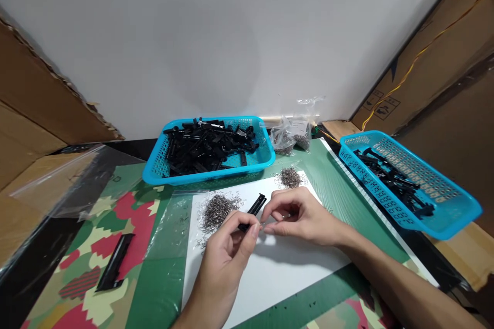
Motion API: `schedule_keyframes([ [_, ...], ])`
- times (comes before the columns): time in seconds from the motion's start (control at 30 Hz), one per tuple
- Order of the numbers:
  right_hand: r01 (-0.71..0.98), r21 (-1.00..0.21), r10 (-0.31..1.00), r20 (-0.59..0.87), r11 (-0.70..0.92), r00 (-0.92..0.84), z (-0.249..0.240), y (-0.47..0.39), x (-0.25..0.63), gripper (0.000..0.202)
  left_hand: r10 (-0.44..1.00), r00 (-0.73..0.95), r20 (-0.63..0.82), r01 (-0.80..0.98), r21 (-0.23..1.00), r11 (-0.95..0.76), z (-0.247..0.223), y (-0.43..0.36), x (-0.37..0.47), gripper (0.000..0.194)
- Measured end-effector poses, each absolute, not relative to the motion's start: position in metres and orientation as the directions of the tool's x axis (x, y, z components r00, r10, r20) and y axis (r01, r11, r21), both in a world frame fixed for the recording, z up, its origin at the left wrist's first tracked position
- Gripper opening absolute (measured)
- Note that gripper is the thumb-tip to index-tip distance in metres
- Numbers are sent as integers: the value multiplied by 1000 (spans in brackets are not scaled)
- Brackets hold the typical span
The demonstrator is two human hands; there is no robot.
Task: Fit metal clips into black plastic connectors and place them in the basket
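Note:
Over a white sheet [293,277], my left hand [228,249] is closed around a slim black plastic part [257,204], which tilts up toward the far side. My right hand [299,216] is beside it, thumb and index finger pinched close to the near end of the part. Whatever those fingertips hold is too small to make out. Just beyond my left hand lies a heap of small bent metal pieces [219,211]. A smaller heap of tiny metal pieces [290,178] sits past my right hand.
A blue basket [208,179] full of black parts stands at the back; another blue basket [455,211] with fewer stands right. Clear bags of metal pieces [303,136] lean by the wall. On the left are a lone black part [116,262] and a clear plastic bag [73,185].

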State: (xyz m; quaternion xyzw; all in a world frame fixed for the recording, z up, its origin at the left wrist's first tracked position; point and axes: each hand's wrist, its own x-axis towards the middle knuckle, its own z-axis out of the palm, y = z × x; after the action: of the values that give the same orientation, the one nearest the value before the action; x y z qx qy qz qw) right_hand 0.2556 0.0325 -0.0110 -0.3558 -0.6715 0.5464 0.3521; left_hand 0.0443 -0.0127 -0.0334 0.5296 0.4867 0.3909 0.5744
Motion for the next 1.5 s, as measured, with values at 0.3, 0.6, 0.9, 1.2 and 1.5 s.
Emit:
schedule_keyframes([
  [0.3,-39,-999,914,11,-5,-405,-16,34,253,20,970,216,-112,118,989,88,-31,-17,44,35],
  [0.6,182,-978,962,-142,-101,-233,-11,42,274,20,945,282,-167,226,968,104,-36,-21,46,37],
  [0.9,387,-922,933,-153,-16,-326,-9,37,264,11,914,327,-240,335,934,126,-38,-20,47,28],
  [1.2,480,-871,957,-39,109,-288,-26,33,258,13,923,356,-150,347,938,18,-40,-22,46,27],
  [1.5,545,-828,965,-18,133,-263,-19,31,249,15,914,371,-164,367,930,18,-40,-23,45,32],
])
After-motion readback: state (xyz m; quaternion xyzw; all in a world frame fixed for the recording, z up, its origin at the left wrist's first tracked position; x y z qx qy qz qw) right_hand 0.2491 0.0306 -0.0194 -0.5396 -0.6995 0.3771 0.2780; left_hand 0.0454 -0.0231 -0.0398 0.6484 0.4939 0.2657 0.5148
